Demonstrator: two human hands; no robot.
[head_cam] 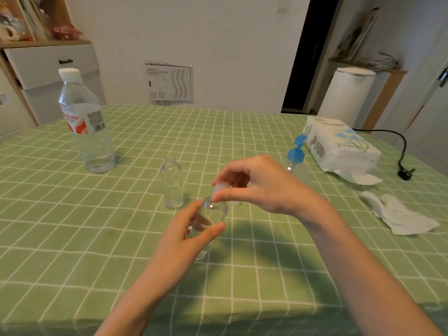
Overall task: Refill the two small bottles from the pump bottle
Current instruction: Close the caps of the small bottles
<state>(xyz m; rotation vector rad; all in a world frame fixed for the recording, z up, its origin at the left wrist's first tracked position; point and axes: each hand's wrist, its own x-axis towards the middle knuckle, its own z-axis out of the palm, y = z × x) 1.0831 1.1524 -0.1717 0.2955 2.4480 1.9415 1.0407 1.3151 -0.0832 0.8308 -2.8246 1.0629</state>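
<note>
While the green checked tablecloth [121, 238] lies spread over the tabletop, one small bottle [214, 214] is held near its middle by the left-hand grip [191, 229], thumb and fingers curled round the clear body. Whether the base touches the cloth cannot be told. At the bottle's mouth a small clear cap [219, 187] is pinched between thumb and forefinger of the right-hand grip [254, 185], the remaining fingers arched above it.

Just behind and to the left, the second small bottle [172, 184] is seen upright and uncapped on the cloth. The pump bottle [295, 154] is found farther back on the right, its blue pump head showing and its clear body partly hidden by the right hand. A large water bottle [84, 122] with a white cap is stood at the far left.

Over on the right, a tissue pack [339, 146] is laid near the edge, a crumpled tissue [400, 214] is spread nearer the camera, and a black power cord [404, 172] is trailed onto the cloth.

Beyond the tabletop a white wall is seen, with a vented wall panel [169, 83] set low in it. A wooden shelf with books [36, 20] and a drawer unit [48, 64] are placed at the left. A dark doorway [308, 52] and a white bin [346, 93] are seen at the right.
</note>
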